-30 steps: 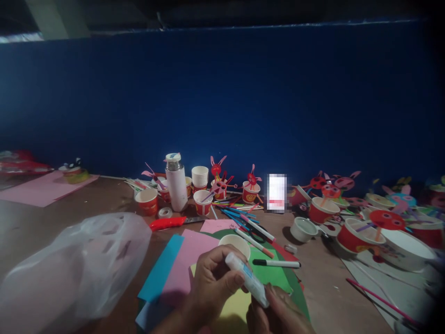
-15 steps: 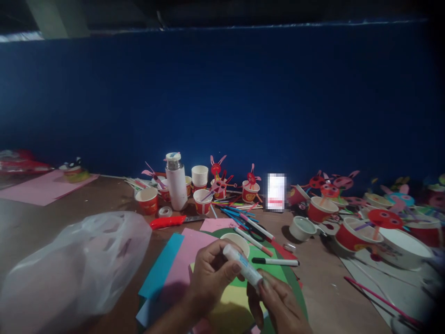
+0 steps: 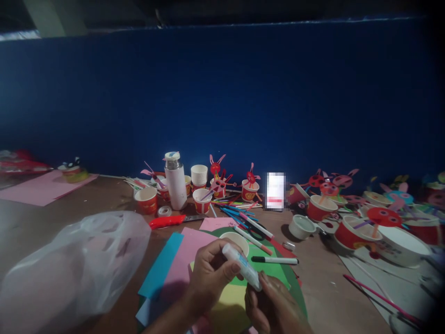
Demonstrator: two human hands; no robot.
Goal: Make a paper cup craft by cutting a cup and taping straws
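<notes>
A white glue stick (image 3: 242, 267) with a blue-marked label is held slantwise over the paper, its upper end pointing to the left. My left hand (image 3: 212, 273) is closed around its body, thumb along the side. At its lower end, the fingers and thumb of my right hand (image 3: 273, 301) are closed on the base. Under both hands lie sheets of yellow paper (image 3: 229, 299), green paper (image 3: 276, 273) and pink paper (image 3: 182, 260). Just beyond the glue stick stands a paper cup (image 3: 239, 241), partly hidden by my left hand.
A black-capped marker (image 3: 274, 260) lies right of my hands. A red-handled knife (image 3: 168, 222) rests further back, near a white flask (image 3: 175, 185). A plastic bag (image 3: 79, 264) spreads at left. Red cups with paper animals (image 3: 358, 232) crowd the right; a blue wall (image 3: 222, 102) stands behind.
My right hand's fingers have curled in closer around the lower end of the glue stick. My left hand and the glue stick stay almost where they were.
</notes>
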